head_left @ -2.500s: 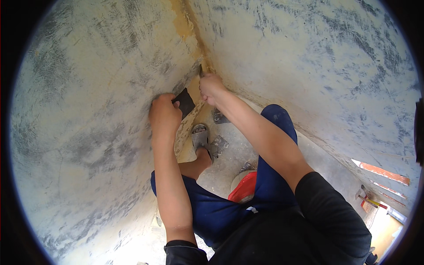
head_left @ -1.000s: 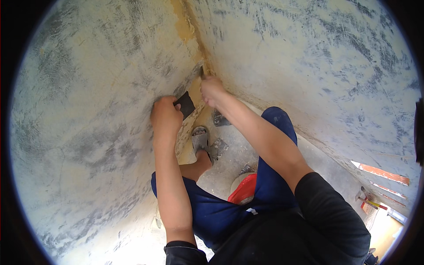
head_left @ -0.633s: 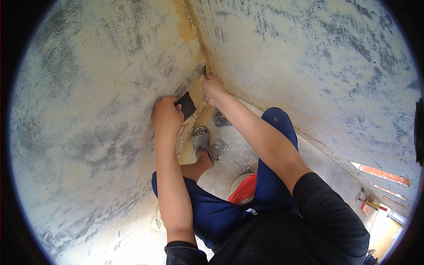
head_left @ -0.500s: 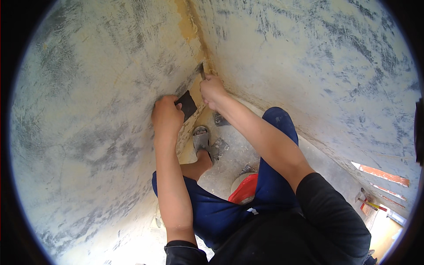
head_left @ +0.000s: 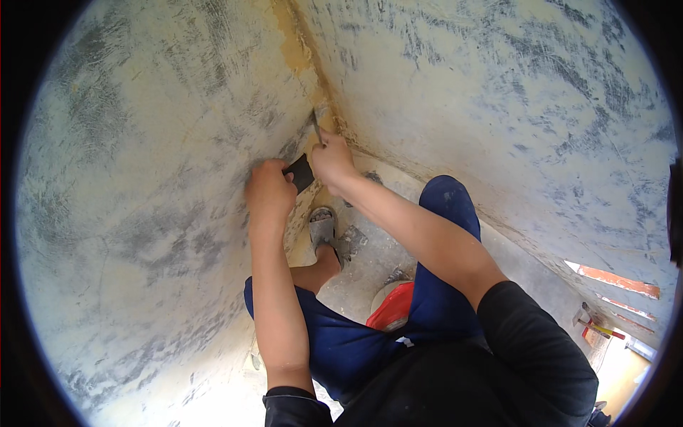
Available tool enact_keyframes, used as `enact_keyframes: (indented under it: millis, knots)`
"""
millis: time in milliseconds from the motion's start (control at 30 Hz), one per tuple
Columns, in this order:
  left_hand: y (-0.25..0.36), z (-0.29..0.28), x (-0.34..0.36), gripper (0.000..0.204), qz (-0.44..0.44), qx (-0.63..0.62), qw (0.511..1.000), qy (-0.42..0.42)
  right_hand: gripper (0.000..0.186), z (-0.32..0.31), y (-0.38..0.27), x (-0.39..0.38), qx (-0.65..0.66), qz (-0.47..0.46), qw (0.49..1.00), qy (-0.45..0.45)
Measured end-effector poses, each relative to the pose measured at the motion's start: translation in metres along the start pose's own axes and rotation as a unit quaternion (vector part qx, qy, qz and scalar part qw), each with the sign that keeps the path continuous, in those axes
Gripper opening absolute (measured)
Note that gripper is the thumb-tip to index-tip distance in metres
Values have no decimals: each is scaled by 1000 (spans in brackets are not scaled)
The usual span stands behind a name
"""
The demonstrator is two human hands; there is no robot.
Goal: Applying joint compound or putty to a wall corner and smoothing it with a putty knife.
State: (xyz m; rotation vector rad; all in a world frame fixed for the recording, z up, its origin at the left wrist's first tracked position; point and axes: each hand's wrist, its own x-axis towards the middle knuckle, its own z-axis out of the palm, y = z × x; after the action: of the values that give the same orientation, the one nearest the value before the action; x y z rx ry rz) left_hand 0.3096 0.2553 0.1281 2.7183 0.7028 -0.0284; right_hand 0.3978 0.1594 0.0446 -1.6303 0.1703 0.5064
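My right hand (head_left: 333,161) is closed round the handle of a narrow putty knife (head_left: 317,128). The knife's blade tip meets the left wall (head_left: 178,142) just beside the corner, where yellowish patches show. Lower down and to the left, my left hand (head_left: 270,186) grips a dark, flat, square-edged plate (head_left: 302,173) that looks like a wide scraper blade. Its handle, if it has one, is hidden by my fingers. The plate is close to the left wall, below the knife; whether it touches the wall I cannot tell.
The right wall (head_left: 484,107) has grey-white smears and meets the left one at a rough yellow-brown corner. On the dusty floor (head_left: 363,274) my sandalled foot (head_left: 323,226) stands near the left wall. Between my legs is something red (head_left: 393,306). Tools with red and yellow handles (head_left: 601,330) lie at the right.
My right hand has come slightly down and left, and the knife has shifted from the corner line onto the left wall. The dark plate has turned and dropped a little with my left hand.
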Motion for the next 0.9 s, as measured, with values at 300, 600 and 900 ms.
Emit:
enact_keyframes:
  millis: [300, 600, 900]
  knots:
    - [-6, -4, -1, 22, 1, 12, 1000, -17, 59, -6, -29, -25, 14, 25, 998, -52]
    - [-2, -6, -4, 21, 6, 13, 1000, -16, 54, -1, -9, 3, 21, 46, 999, -1]
    - [-6, -10, -6, 23, -14, -14, 1000, -6, 56, -6, -22, -27, 16, 23, 999, -15]
